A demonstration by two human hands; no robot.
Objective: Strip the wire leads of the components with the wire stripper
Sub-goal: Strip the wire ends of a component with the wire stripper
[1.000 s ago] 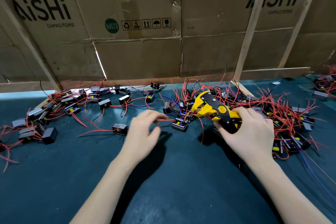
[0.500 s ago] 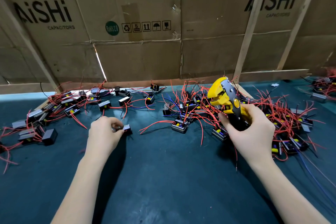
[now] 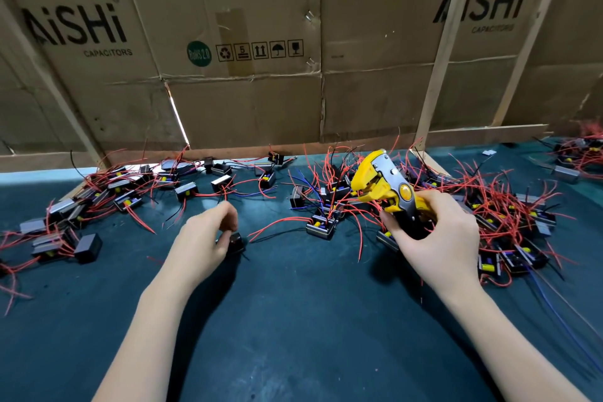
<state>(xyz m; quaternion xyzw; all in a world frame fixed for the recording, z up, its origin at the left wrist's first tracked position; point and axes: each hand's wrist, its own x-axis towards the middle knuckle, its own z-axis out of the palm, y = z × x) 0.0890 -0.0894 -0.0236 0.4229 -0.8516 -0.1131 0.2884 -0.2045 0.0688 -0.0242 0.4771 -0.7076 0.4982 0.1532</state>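
My left hand [image 3: 204, 240] pinches a small black component [image 3: 235, 243] lying on the dark green mat, its body partly hidden by my fingers. My right hand [image 3: 437, 238] grips the handles of the yellow and black wire stripper [image 3: 386, 186], whose jaws point up and to the left above the mat. Between the two hands lies another black component [image 3: 321, 228] with long red leads. A dense heap of components with red wires [image 3: 509, 212] spreads behind and to the right of my right hand.
A second spread of black components with red leads [image 3: 107, 192] covers the mat's left and back. Cardboard panels [image 3: 248, 101] on wooden slats wall off the far side. Blue wires [image 3: 561, 320] trail at the right. Another wire pile [image 3: 584, 153] sits far right.
My left hand went left from the middle component to the small black one and now pinches it, drawing it right. My right hand lifted the stripper, jaws tilting upward.
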